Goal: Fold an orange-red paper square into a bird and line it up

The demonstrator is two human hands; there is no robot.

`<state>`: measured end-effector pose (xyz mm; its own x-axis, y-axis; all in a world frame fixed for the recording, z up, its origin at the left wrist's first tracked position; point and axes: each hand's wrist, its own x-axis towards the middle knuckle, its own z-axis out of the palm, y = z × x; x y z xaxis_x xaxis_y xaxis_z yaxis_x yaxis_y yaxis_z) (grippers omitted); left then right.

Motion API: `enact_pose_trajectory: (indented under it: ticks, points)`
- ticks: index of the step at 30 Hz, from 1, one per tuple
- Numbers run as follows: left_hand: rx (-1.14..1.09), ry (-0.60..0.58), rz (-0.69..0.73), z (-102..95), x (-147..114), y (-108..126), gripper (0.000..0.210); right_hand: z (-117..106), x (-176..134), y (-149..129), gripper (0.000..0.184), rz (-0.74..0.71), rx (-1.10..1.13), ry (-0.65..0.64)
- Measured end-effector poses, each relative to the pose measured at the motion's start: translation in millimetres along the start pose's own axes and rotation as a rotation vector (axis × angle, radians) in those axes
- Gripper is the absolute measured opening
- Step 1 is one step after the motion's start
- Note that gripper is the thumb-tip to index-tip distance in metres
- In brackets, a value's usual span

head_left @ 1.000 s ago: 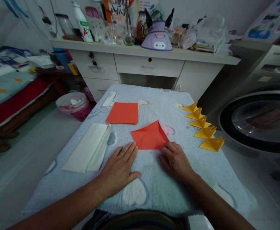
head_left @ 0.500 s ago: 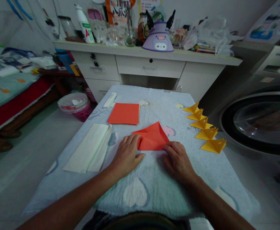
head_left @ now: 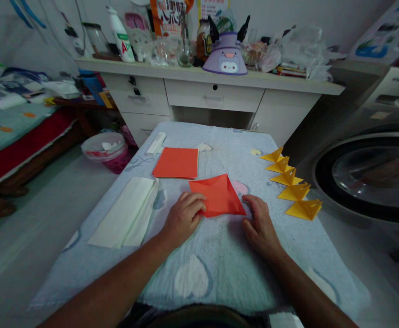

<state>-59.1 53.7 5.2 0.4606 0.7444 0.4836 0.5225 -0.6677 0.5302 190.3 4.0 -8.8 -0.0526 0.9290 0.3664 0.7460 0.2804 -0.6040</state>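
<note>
A creased sheet of red origami paper (head_left: 218, 195) lies before me on the cloth-covered table, its near edge slightly lifted. My left hand (head_left: 185, 214) pinches the paper's lower left corner between thumb and fingers. Just off the lower right corner, my right hand (head_left: 258, 223) has its thumb and index finger apart and holds nothing. Behind the sheet sits a stack of red square paper (head_left: 176, 162). Several folded yellow paper pieces (head_left: 304, 209) stand in a row along the table's right side.
Folded white paper (head_left: 126, 212) lies left of my hands, and a small white box (head_left: 156, 144) is near the far left edge. A cluttered white desk (head_left: 216, 98) stands behind the table. To the right is a washing machine (head_left: 366, 177); a pink waste bin (head_left: 115, 159) is on the floor at left.
My right hand has let go of the paper and shifted right. My left hand has closed on the left corner, and the sheet lies flatter and more opened out.
</note>
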Motion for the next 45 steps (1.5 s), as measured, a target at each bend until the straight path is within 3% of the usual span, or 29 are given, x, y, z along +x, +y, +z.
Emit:
enact_pose_trajectory:
  ticks: [4, 7, 15, 21, 24, 29, 33, 37, 40, 45]
  points:
    - [0.026, 0.096, 0.191, 2.2, -3, 0, 0.027, 1, -3, 4, 0.066, 0.018, 0.051, -0.023]
    - [0.009, 0.132, 0.239, 1.8, -4, 2, 0.027, 2, -4, 5, 0.067, 0.034, 0.078, -0.032]
    - [-0.109, 0.093, 0.106, -2.3, -7, 8, 0.022, 6, -1, 7, 0.072, 0.046, 0.180, -0.027]
    - [-0.268, 0.136, -0.002, -3.6, -2, 5, 0.016, 2, 0, 5, 0.054, -0.021, 0.108, 0.039]
    - [-0.256, 0.139, 0.024, -3.4, -1, 4, 0.021, 2, 1, 5, 0.044, -0.057, 0.098, 0.036]
    - [-0.133, 0.154, 0.027, 0.0, -1, 2, 0.026, -3, 0, 1, 0.043, -0.082, 0.122, 0.017]
    - [-0.102, 0.225, -0.078, 0.2, -1, -1, 0.029, -10, 0, -5, 0.038, -0.097, 0.234, -0.022]
    - [-0.183, 0.265, -0.242, -2.0, -1, -3, 0.019, -9, 1, -4, 0.031, -0.025, 0.279, 0.037]
    - [-0.367, 0.191, -0.352, -4.3, 0, -3, 0.011, -5, 1, 0, 0.027, 0.018, 0.284, 0.065]
    - [-0.681, 0.066, -0.456, -1.2, 3, -4, 0.035, -2, 1, 0, 0.029, 0.055, 0.342, 0.086]
